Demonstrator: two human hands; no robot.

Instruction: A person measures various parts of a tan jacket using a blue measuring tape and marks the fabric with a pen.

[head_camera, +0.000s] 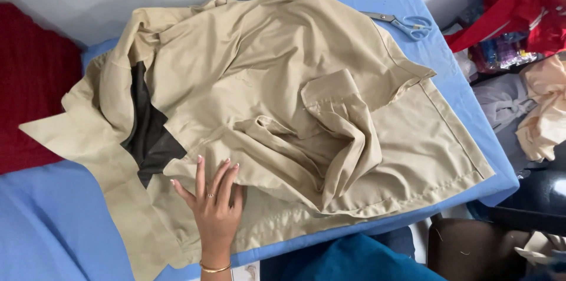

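- A beige cotton shirt (265, 110) lies spread and rumpled over the blue padded table (53, 228), filling the middle of the frame; a cuffed sleeve (336, 116) is folded across its centre.
- A dark lining patch (147, 133) shows at left of centre.
- One hand (213, 201), fingers splayed open, presses flat on the shirt's lower edge, bottom centre; which hand it is I cannot tell for sure, it looks like the left.
- It wears a ring and a thin gold bangle (214, 268).
- Blue-handled scissors (404, 23) lie on the table, upper right.
- Red cloth (29, 86) sits at far left, more fabric heaps (525, 15) at far right.
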